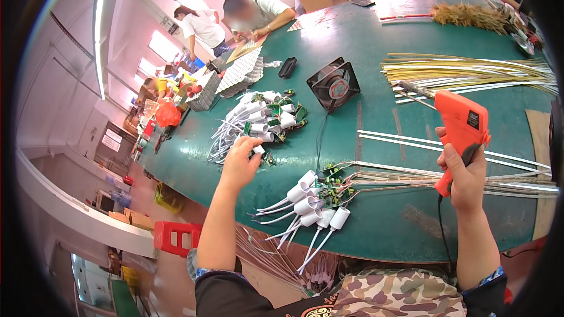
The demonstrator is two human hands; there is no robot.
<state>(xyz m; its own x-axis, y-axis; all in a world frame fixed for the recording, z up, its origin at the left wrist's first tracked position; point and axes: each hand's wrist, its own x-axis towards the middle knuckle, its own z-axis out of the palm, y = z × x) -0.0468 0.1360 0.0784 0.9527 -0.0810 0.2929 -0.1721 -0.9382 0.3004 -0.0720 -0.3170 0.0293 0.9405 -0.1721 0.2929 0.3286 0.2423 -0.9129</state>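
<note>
My right hand [465, 173] is wrapped round the handle of a red soldering gun [461, 118], its metal tip pointing left above the table. A black cord hangs from its grip. My left hand [241, 161] reaches to the near edge of a pile of white cylinders with wires and green circuit boards [286, 120]. Its thumb and fingers close round one white cylinder [258, 149]. Nearer to me, between my hands, lies a second group of white cylinders [306, 205] with green circuit boards [335, 188]. Long thin strips [399, 181] run from these boards to the right, passing behind my right hand.
A black fan [333, 84] stands on the green table [388, 229] beyond the boards. Yellow and white strips [470, 73] lie in a bundle at the far right. White gridded stacks [241, 73] sit at the far left, near a seated person [258, 17]. A red stool [176, 238] is at left.
</note>
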